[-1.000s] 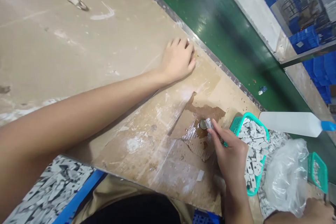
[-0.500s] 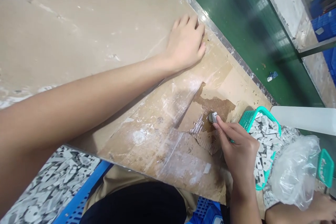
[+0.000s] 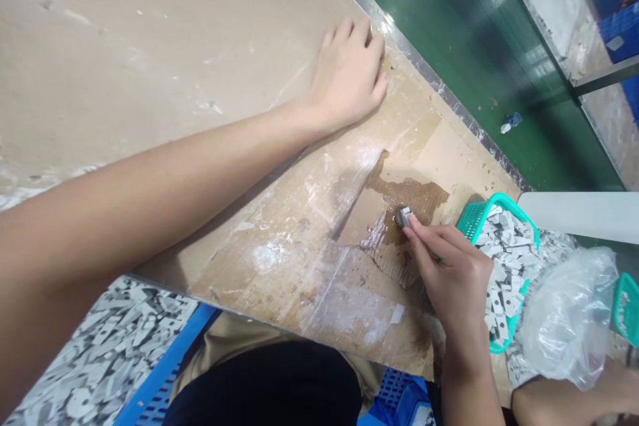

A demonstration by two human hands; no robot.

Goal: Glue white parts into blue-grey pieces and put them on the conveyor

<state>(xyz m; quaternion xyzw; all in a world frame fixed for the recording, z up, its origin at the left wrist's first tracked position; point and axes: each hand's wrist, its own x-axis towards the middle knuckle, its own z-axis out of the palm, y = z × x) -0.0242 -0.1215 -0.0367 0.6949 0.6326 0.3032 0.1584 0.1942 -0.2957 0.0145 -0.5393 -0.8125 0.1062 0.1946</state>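
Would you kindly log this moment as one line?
Right hand: pinching small grey piece at wet patch | Left hand: resting on worktop | Nearby: teal basket of grey-white pieces

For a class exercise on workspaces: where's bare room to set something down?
Widest: tabletop beyond the left forearm, towards the dark strip; narrower: between left hand and wet patch. Crowded: beside the right hand, with teal basket, white bottle, plastic bag.

Bright light leaves glare on the metal strip (image 3: 395, 37).
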